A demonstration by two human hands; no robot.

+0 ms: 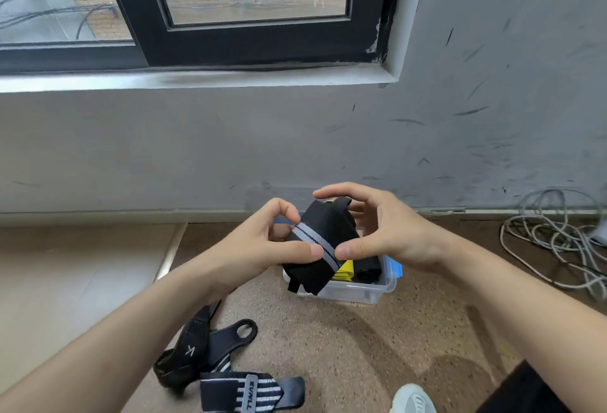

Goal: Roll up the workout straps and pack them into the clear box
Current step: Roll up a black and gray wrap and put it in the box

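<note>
The left hand [276, 243] and right hand [381, 232] pinch the strap [323, 232] between them, thumbs on its grey stripe, probably so the roll cannot spring open. The box [358, 292] sits just beneath the hands; loose straps [230, 366] lie by the left forearm.

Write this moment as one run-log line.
step: rolling | left hand: grips black strap | right hand: grips it too | clear box: yellow band, black roll inside | loose straps: on floor

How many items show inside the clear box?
2: a yellow band and, right of it, a black roll. The held strap covers the left part of the clear box, so more may be hidden.
</note>
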